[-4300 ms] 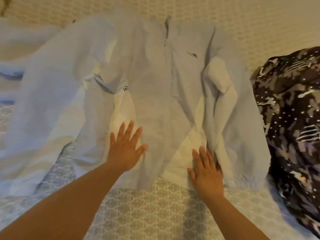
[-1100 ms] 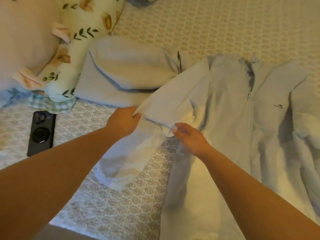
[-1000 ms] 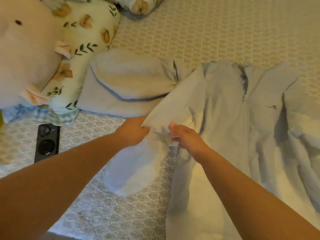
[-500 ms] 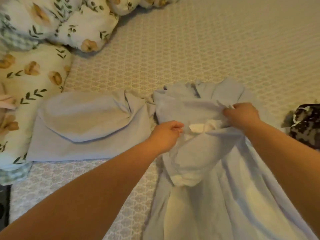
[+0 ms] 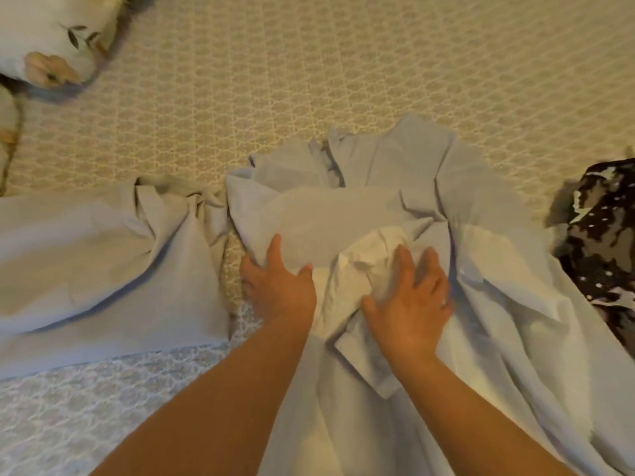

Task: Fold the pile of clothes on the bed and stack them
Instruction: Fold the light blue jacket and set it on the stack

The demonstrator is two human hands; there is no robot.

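A pale blue zip jacket (image 5: 481,269) lies spread on the bed in front of me, its left sleeve folded across the chest. My left hand (image 5: 278,290) lies flat on the folded sleeve's left edge, fingers straight. My right hand (image 5: 410,304) presses flat on the white-lined cuff part of the sleeve at the jacket's middle. A folded pale blue garment (image 5: 103,269) lies to the left of the jacket, apart from both hands.
The bed (image 5: 343,80) has a beige patterned cover. A dark camouflage-print garment (image 5: 601,242) lies at the right edge. Floral pillows (image 5: 51,39) sit at the top left corner.
Both hands pulled the jacket's left sleeve over onto the chest, let go of it, and now lie flat on it. The view shifted right.
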